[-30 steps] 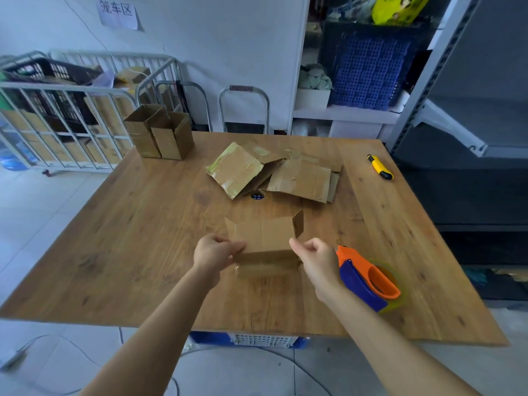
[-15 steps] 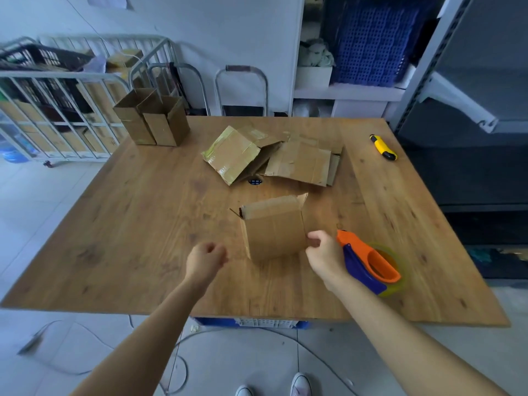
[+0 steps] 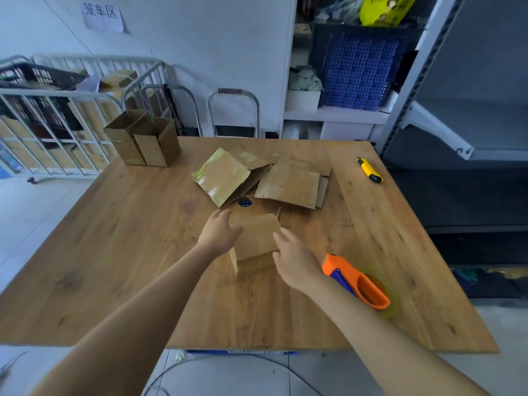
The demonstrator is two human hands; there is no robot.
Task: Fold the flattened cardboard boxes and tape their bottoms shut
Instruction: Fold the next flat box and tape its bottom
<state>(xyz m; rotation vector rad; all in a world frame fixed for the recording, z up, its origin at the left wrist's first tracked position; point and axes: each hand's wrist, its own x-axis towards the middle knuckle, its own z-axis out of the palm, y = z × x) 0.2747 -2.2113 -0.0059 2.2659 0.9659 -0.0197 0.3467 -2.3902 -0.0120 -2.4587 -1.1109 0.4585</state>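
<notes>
1. Cardboard box (image 3: 257,238) is sitting partly formed at the middle of the tabletop (image 3: 114,252). Its sleeve is opened out and leaning, with flaps sticking out at the near and far ends.
2. Hands are flanking it. The left hand (image 3: 220,232) is lying with relaxed, straight fingers against the box's left side, and the right hand (image 3: 297,261) is reaching in with fingers spread at its right side. Neither is clamping on anything, and blur is hiding whether the right fingertips are touching the cardboard.
3. This bracketing is probably serving to square the sleeve and steady it for folding the bottom flaps in.
4. The tape dispenser (image 3: 354,278) is lying just beside the right wrist, likely waiting within reach for the sealing step.
5. The flattened boxes (image 3: 288,184) are lying in a loose pile just beyond the box, so room on the far side is running short.
6. Two upright boxes (image 3: 143,141), seemingly done, are standing at the far left corner, well apart from the work. A yellow knife (image 3: 370,170) is lying near the far right edge.
7. Bare wood is stretching out to the left and toward the near edge, offering the most room for turning the box over.
</notes>
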